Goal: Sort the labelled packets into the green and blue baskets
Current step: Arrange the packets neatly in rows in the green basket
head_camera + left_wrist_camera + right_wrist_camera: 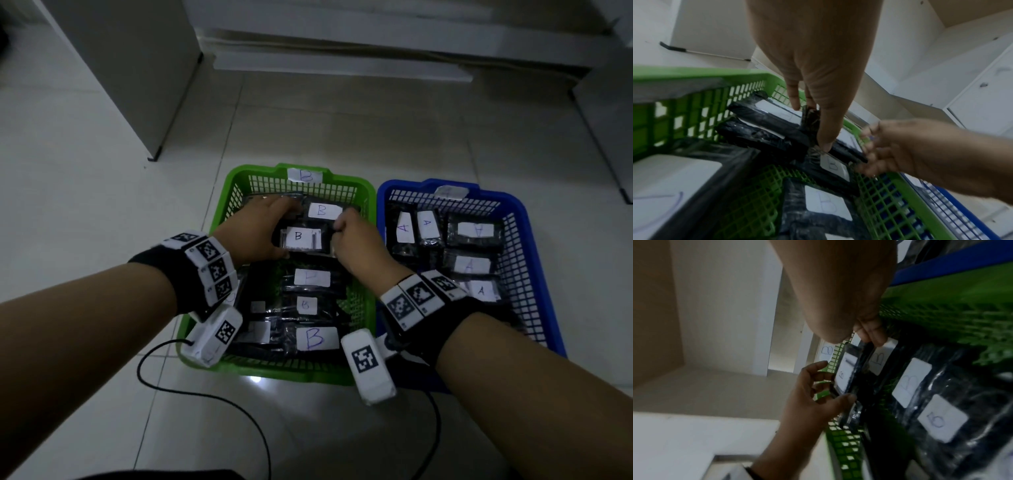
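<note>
A green basket point(260, 170) tagged B stands left of a blue basket point(513, 200) on the floor. Both hands are inside the green one. My left hand point(260, 226) grips the left end of a black packet labelled B point(301, 238) between thumb and fingers point(826, 142). My right hand point(356, 240) pinches its right end with curled fingers point(871, 332). The held packet point(842, 374) lies just above several other B packets point(317, 337). Several A packets point(476, 231) lie in the blue basket.
A black cable point(205, 397) loops over the tiled floor in front of the baskets. A white cabinet point(120, 68) stands at the back left. Low white furniture point(342, 65) runs along the back.
</note>
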